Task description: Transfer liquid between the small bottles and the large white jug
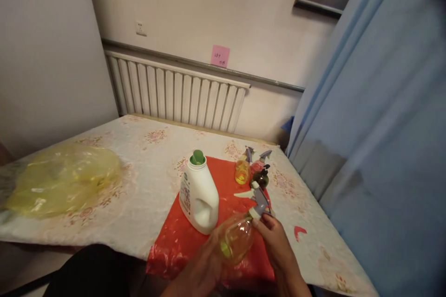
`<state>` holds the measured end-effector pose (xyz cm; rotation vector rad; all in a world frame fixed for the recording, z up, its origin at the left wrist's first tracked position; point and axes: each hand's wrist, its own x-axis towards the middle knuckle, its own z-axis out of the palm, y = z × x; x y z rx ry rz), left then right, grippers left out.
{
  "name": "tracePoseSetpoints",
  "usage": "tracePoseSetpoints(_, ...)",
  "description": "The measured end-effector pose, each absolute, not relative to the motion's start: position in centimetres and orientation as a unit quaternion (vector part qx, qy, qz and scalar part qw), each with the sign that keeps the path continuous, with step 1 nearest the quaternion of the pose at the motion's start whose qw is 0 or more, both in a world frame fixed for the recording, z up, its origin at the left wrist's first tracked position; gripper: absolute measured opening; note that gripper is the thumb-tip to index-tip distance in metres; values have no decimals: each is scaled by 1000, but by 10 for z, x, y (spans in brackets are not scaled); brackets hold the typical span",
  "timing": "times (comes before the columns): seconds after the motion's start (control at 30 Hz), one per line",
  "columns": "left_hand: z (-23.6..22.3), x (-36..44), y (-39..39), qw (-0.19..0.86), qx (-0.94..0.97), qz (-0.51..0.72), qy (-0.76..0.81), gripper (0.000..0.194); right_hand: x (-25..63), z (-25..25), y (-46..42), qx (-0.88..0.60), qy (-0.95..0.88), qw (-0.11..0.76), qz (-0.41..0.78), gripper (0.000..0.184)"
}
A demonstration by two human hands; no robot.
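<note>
1. Spray bottle [240, 236]: it is see-through and is up over the red sheet [225, 174]. It leans, with its grey and white spray top [259, 204] up to the right and its yellow-green bottom end down to the left.
2. Far left, a crinkly yellow bag [66, 181] lies on the flowery tablecloth [153, 167].
3. Next, by the wall, there is a white radiator [181, 95].
4. A big white jug [200, 199] stands on the red sheet. A green thing [197, 157] sits in its open top.
5. The left hand [204, 264] is at the low end of the spray bottle, near the jug. Its fingers look partly bent around the side, but they are blurry, so I cannot tell how tight they are.
6. Farther back are 3 little bottles: a yellow bottle [241, 174], a pink bottle [257, 167] and a dark bottle [261, 180].
7. The right hand [273, 236] has its thumb and fingers closed on the spray bottle, just under the spray top.
8. A small red scrap [298, 232] lies right of that hand.
9. Far right hangs a blue curtain [369, 125].
</note>
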<state>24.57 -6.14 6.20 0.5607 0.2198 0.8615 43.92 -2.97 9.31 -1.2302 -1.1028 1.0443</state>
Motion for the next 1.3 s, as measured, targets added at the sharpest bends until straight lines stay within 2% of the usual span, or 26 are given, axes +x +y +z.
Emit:
tracePoseSetpoints(0.1,65,254,-63,877,233,414,73,50,433,83,-39,-508,-440,576,466,37)
tracePoseSetpoints(0.37,55,261,-70,887,196,399,125,54,412,79,-45,-481,-325,636,509,44)
tracePoseSetpoints(0.53,49,264,-71,883,179,405,158,61,404,80,-52,-514,-359,604,492,41)
tracePoseSetpoints(0.77,51,259,-74,899,173,372,153,64,403,92,-65,-474,-471,534,518,40)
tracePoseSetpoints(0.9,54,247,-80,912,194,345,111,71,406,95,-67,-478,-484,542,493,38)
tracePoseSetpoints(1.03,51,236,-83,881,236,391,126,56,407,89,-65,-485,-467,568,473,37)
tracePoseSetpoints(1.3,50,234,-81,883,228,379,158,54,404,95,-65,-527,-437,584,436,40)
